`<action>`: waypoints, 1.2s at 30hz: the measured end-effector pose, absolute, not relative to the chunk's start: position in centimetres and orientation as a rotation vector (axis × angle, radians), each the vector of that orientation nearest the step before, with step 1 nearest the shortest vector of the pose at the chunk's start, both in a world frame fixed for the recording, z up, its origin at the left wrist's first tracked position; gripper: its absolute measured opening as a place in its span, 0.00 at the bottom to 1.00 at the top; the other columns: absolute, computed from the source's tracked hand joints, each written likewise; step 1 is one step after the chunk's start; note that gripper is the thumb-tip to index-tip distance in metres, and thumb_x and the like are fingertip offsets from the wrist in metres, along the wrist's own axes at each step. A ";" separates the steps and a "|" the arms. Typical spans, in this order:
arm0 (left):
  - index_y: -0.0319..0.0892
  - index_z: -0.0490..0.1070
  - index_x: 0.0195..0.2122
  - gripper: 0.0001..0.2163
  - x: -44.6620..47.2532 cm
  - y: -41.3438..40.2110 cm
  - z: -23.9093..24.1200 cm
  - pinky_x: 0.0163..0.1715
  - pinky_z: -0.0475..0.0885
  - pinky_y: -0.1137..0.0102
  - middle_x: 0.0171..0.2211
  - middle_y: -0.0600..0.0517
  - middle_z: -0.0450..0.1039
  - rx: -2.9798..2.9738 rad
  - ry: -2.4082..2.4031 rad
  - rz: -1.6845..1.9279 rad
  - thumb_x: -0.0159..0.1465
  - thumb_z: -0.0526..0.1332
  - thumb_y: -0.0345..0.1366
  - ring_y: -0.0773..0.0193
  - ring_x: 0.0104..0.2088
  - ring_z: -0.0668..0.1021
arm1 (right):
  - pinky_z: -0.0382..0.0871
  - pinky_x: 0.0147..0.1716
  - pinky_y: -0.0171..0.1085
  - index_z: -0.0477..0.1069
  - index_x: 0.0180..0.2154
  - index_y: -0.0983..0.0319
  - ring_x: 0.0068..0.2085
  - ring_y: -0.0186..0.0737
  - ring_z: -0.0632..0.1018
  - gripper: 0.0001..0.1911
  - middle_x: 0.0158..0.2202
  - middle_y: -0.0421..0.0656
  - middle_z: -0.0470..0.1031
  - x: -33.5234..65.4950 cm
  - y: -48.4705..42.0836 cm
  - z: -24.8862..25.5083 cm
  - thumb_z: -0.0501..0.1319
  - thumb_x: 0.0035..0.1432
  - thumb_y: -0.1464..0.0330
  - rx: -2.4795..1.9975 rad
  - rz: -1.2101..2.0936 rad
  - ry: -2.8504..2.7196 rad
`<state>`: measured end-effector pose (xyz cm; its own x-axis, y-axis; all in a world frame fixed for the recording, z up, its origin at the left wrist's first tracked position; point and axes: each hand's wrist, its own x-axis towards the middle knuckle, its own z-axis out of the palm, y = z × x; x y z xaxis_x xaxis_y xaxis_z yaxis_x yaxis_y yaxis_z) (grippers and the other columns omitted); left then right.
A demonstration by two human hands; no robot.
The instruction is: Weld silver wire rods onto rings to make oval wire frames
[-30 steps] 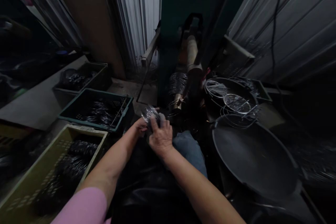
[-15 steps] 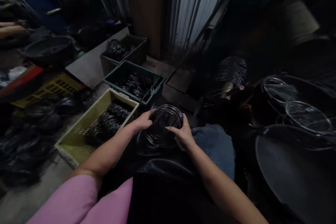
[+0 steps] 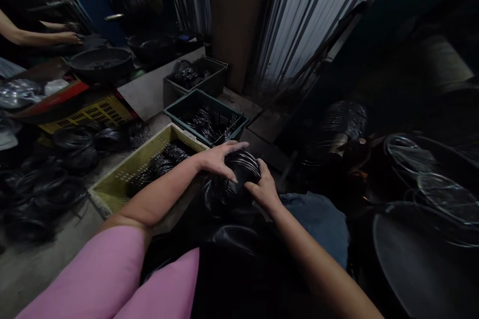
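Note:
A dark coil of thin shiny wire rings stands over my lap, above glossy black sheeting. My right hand is closed on the right side of the coil, thumb on the near face and fingers behind. At the upper left of the coil, my left hand has its thumb and fingers spread apart; whether it touches the wire is hard to tell. Just left of the coil stands a yellow crate with black wire coils in it. Behind that is a green crate holding more dark wire.
A grey bin with small items stands farther back. Black coils lie on the floor at left. Wire rings and a large round pan-like shape are at right. Another person's arm shows at upper left.
My left hand has gone from gripping the coil's left side to spread fingers at its upper left. My right hand keeps its hold. The view has shifted, bringing more of the other person into sight.

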<state>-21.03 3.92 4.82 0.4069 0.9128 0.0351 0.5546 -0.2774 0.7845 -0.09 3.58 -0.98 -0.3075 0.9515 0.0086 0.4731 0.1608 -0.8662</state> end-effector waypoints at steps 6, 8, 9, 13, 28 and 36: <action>0.42 0.71 0.45 0.20 -17.3 4.6 7.0 0.41 0.69 0.64 0.39 0.46 0.74 2.343 1.611 -0.042 0.48 0.59 0.32 0.52 0.41 0.76 | 0.61 0.54 0.48 0.59 0.55 0.68 0.53 0.52 0.68 0.38 0.52 0.54 0.65 -1.7 3.3 0.1 0.57 0.37 0.69 -1.222 0.985 -2.063; 0.41 0.71 0.39 0.15 -17.0 4.6 6.7 0.37 0.69 0.65 0.36 0.45 0.75 2.360 1.651 -0.101 0.49 0.58 0.32 0.53 0.38 0.76 | 0.61 0.54 0.48 0.59 0.55 0.68 0.53 0.52 0.68 0.38 0.52 0.54 0.66 -1.9 3.6 0.2 0.58 0.36 0.70 -1.250 1.016 -2.068; 0.41 0.71 0.39 0.14 -17.0 4.6 6.5 0.35 0.69 0.66 0.36 0.45 0.75 2.361 1.658 -0.105 0.49 0.57 0.32 0.54 0.38 0.76 | 0.61 0.54 0.48 0.59 0.55 0.68 0.54 0.52 0.67 0.39 0.53 0.54 0.65 -2.0 3.8 0.2 0.59 0.36 0.70 -1.264 1.046 -2.070; 0.42 0.70 0.41 0.16 -18.2 4.5 6.5 0.35 0.68 0.69 0.36 0.48 0.75 2.323 1.627 -0.098 0.49 0.56 0.30 0.56 0.38 0.76 | 0.56 0.57 0.49 0.50 0.61 0.66 0.58 0.52 0.63 0.51 0.58 0.54 0.59 -1.4 4.2 0.6 0.68 0.35 0.62 -1.198 1.251 -2.060; 0.39 0.68 0.48 0.23 -26.7 2.1 3.0 0.41 0.67 0.73 0.42 0.48 0.74 1.791 1.826 0.260 0.50 0.54 0.24 0.61 0.43 0.74 | 0.58 0.56 0.48 0.46 0.62 0.70 0.57 0.55 0.64 0.61 0.56 0.57 0.62 4.6 0.8 -2.2 0.69 0.33 0.50 -1.524 1.700 -1.851; 0.39 0.71 0.44 0.21 -28.4 3.2 1.1 0.40 0.68 0.71 0.39 0.48 0.75 1.717 1.905 0.244 0.48 0.58 0.24 0.57 0.41 0.75 | 0.56 0.58 0.45 0.43 0.63 0.65 0.58 0.52 0.63 0.62 0.58 0.52 0.60 -3.2 1.9 -4.0 0.72 0.32 0.55 -1.398 1.753 -1.884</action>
